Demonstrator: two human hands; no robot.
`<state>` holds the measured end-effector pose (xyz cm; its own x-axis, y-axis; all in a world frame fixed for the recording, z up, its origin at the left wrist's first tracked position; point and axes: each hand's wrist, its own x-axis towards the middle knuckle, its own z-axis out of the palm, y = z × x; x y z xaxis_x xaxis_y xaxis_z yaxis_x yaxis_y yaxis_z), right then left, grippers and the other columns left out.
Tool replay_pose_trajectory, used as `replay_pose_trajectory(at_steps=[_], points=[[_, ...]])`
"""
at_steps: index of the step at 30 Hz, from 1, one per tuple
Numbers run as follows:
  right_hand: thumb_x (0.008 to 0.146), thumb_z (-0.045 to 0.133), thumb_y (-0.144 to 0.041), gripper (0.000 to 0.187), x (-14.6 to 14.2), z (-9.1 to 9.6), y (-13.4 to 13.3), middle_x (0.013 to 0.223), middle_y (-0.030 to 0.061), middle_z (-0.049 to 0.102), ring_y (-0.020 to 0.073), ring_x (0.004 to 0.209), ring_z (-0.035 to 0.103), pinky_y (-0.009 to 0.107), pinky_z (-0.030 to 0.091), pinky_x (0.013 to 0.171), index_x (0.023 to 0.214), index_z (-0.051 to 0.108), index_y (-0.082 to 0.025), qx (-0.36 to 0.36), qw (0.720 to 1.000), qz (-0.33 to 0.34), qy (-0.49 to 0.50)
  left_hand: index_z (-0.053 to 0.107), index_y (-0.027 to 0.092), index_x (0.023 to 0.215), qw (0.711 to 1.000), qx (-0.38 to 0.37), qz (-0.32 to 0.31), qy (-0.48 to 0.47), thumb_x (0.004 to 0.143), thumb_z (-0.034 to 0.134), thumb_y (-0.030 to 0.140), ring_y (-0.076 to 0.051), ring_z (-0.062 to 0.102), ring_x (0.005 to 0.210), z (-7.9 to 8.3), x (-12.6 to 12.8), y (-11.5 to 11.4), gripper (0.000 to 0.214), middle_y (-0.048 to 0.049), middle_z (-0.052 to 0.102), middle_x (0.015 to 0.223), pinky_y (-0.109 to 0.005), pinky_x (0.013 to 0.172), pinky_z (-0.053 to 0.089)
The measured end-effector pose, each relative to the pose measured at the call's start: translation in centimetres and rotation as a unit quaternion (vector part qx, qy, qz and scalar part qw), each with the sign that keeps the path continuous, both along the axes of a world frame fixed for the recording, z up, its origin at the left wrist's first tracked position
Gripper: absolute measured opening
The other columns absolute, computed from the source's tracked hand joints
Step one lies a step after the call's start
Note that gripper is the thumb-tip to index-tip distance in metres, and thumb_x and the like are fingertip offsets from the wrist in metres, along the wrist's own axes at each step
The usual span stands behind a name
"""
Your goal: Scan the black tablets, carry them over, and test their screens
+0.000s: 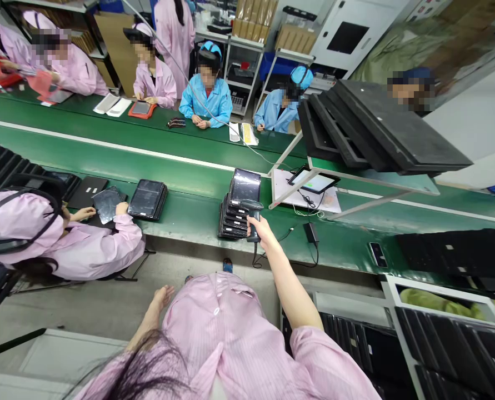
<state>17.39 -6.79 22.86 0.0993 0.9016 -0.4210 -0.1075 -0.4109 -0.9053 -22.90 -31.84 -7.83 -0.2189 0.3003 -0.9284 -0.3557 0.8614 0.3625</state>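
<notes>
My right hand (263, 230) is wrapped round the handle of a dark handheld barcode scanner (251, 206), whose cable hangs down from the grip. The scanner is just in front of a pile of black tablets (229, 222) with small white labels along their edges. One tablet (246, 186) on top shows its glossy screen and is set back from those below. My left hand (163, 297) hangs low beside my body, away from the bench, with its fingers stretched out and nothing in them.
Left along the green bench (189, 222) are another tablet stack (147, 199) and a co-worker (76, 233) handling a film-covered panel. Right, a metal shelf bears black trays (380, 122) above a lit tablet (316, 182). A power adapter (311, 233) lies nearby. Several people sit opposite.
</notes>
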Motion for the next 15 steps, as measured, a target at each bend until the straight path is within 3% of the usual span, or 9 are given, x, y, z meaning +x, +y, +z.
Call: replay_pose_trajectory(at_steps=[4,9,15], points=[[0.078,0.091,-0.037,0.036,0.0,0.1,-0.1,0.066,-0.0052,0.064,0.012,0.05,0.056,0.026,0.053,0.045,0.093,0.061,-0.023,-0.006,1.0,0.012,0.019,0.055,0.021,0.103,1.0,-0.004,-0.002,0.001,0.091,0.064,0.019,-0.023,0.065,0.146,0.0,0.2,0.9,0.015,-0.0219,0.075,0.144,-0.027,0.076,0.052],[0.075,0.096,-0.042,0.042,-0.4,0.2,-0.1,0.066,-0.0062,0.063,0.0115,0.049,0.055,0.027,0.053,0.045,0.091,0.06,-0.024,-0.009,0.999,0.02,0.027,0.057,0.019,0.103,1.0,-0.019,0.006,0.001,0.094,0.062,0.019,-0.024,0.068,0.143,0.2,0.8,0.2,0.01,-0.0234,0.076,0.14,-0.028,0.078,0.053],[0.077,0.095,-0.042,0.044,-0.9,0.2,0.8,0.064,-0.0064,0.062,0.0119,0.049,0.055,0.026,0.052,0.045,0.087,0.055,-0.026,0.001,0.999,0.024,0.022,0.057,0.021,0.103,0.999,-0.04,0.016,0.005,0.097,0.06,0.022,-0.027,0.073,0.14,0.3,1.6,-1.0,0.007,-0.0246,0.074,0.146,-0.034,0.091,0.059]])
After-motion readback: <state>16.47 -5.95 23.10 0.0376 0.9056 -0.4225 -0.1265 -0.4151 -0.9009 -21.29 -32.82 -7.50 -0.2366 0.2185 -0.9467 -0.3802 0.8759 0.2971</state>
